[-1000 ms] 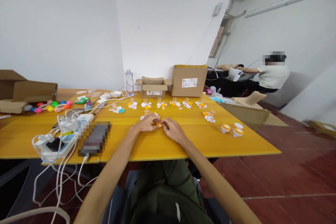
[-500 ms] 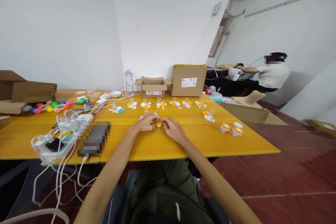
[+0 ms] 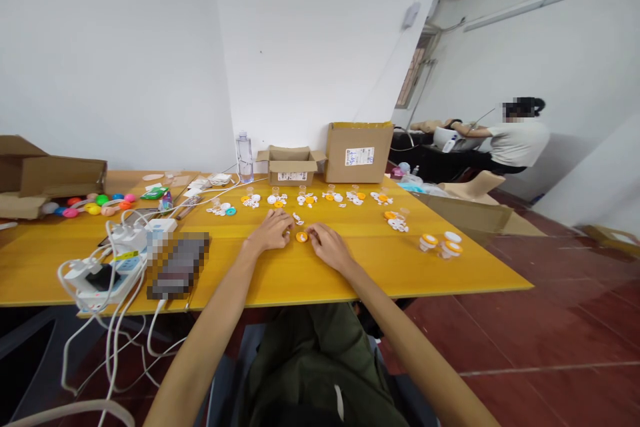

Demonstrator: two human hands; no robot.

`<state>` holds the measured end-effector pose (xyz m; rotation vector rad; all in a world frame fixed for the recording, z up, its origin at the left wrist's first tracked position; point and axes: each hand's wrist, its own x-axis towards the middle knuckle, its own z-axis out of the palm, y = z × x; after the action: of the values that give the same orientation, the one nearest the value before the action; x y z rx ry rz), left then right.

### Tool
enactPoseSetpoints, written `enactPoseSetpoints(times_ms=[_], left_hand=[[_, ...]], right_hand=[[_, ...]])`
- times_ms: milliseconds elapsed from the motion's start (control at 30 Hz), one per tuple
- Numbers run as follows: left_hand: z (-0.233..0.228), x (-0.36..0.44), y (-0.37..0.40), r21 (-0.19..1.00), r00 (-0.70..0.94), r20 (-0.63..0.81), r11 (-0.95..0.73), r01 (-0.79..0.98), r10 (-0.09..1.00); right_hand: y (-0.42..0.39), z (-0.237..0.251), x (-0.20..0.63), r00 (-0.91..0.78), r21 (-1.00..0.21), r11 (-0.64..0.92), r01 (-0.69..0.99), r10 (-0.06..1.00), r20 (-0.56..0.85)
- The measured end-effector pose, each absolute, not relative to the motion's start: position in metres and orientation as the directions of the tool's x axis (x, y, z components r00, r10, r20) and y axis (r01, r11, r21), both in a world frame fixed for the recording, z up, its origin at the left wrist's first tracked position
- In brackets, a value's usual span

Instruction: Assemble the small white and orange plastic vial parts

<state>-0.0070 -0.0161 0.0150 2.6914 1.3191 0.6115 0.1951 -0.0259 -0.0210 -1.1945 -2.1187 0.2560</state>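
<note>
A small orange round piece [image 3: 301, 237] lies on the yellow table [image 3: 380, 267] between my two hands. My left hand [image 3: 271, 231] rests flat just left of it, fingers stretched toward a few small white pieces [image 3: 298, 219]. My right hand [image 3: 327, 245] sits just right of the orange piece with its fingertips at the piece's edge; whether they pinch it is too small to tell. A row of small orange and white piece clusters [image 3: 305, 199] runs across the table beyond my hands.
Two cardboard boxes [image 3: 359, 152] and a clear bottle [image 3: 243, 157] stand at the back. Assembled orange-and-white caps [image 3: 443, 245] sit at the right. Power strips with white cables [image 3: 107, 265] and colourful balls [image 3: 95, 203] lie left. A seated person [image 3: 515, 140] is far right.
My left hand has let go of the orange piece and slid left and away toward the white pieces. The orange piece now lies uncovered on the table; my right hand has barely moved.
</note>
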Motion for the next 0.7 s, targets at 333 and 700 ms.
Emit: enactPoseSetpoints(times_ms=[333,700], left_hand=[[0.015,-0.0077,-0.0141,0.212,0.572,0.317,-0.644,0.735,0.757],[0.0085,-0.0111,-0.0111,0.115,0.551,0.361,-0.622,0.775,0.753]], right_hand=[[-0.0264,-0.0199,0.1953,-0.363,-0.447,0.565,0.694,0.81,0.46],[-0.0266,-0.0204,0.1946,-0.362,-0.423,0.552,0.719,0.816,0.45]])
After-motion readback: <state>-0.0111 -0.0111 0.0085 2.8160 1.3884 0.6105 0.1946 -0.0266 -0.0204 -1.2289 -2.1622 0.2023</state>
